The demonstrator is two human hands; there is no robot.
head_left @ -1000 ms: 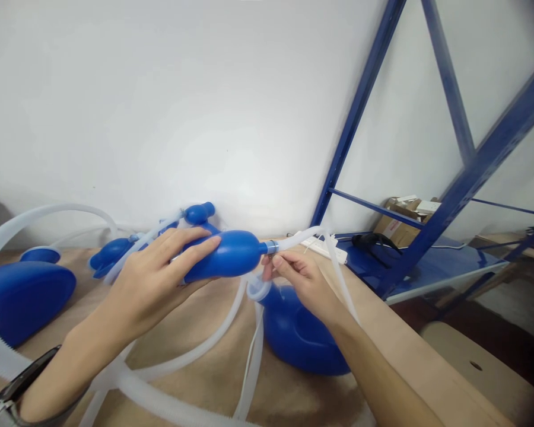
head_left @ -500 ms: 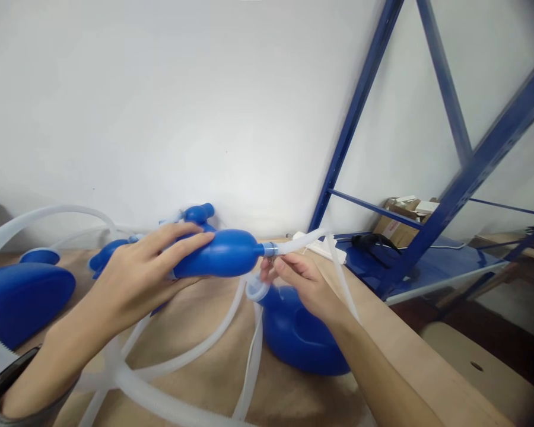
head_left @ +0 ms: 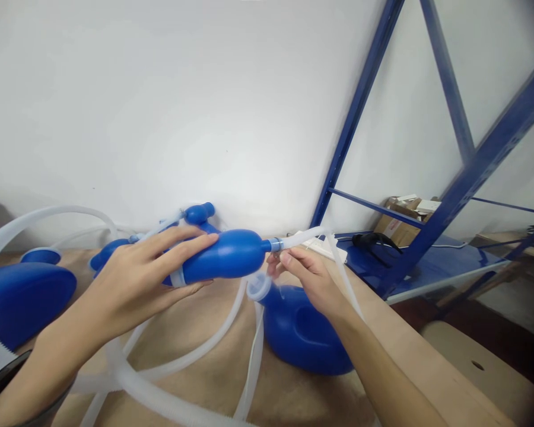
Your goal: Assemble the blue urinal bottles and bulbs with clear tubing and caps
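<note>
My left hand (head_left: 137, 281) is wrapped around the wide end of a blue rubber squeeze bulb (head_left: 229, 255), held level above the table. My right hand (head_left: 309, 276) pinches the small metal clip at the bulb's narrow tip, where a thin clear tube (head_left: 305, 236) joins it and runs off to the right. Below my hands a blue plastic vessel (head_left: 302, 332) with a white-rimmed neck lies on the tan table (head_left: 213, 367).
A thick corrugated white hose (head_left: 44, 213) arcs over the left side and loops across the table. More blue vessels (head_left: 24, 296) and bulbs (head_left: 199, 212) lie at the left and back. A blue metal rack (head_left: 449, 178) with cardboard boxes (head_left: 404, 216) stands on the right.
The bulb has tilted a little, its narrow tip moving slightly right and up. My left fingers have shifted along it, and my right hand has risen closer to the clip.
</note>
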